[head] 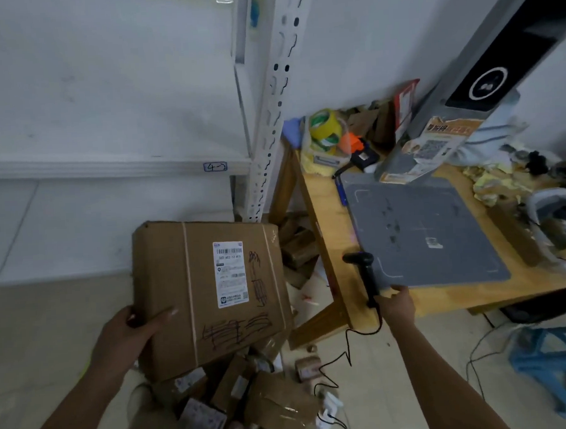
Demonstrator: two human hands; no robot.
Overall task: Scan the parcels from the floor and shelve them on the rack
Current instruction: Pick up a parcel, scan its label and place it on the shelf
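My left hand (pixel 130 334) grips the lower left corner of a large brown cardboard parcel (pixel 187 285), thumb on top, and holds it up above the floor pile. Its white shipping label (pixel 231 273) faces up, with black scribbles beside and below it. My right hand (pixel 396 302) holds the handle of a black barcode scanner (pixel 363 272) at the wooden table's front edge, head pointing left toward the parcel. A coiled black cable (pixel 341 352) hangs from the scanner. Several small parcels (pixel 268 402) lie heaped on the floor below. The white rack shelf (pixel 108 164) is at the upper left.
The rack's perforated white post (pixel 270 123) stands between shelf and table. A wooden table (pixel 327 218) carries a grey scan pad (pixel 420 233), a tall grey device, tape rolls (pixel 324 128) and clutter. A blue stool (pixel 555 364) and loose cables lie on the floor at right.
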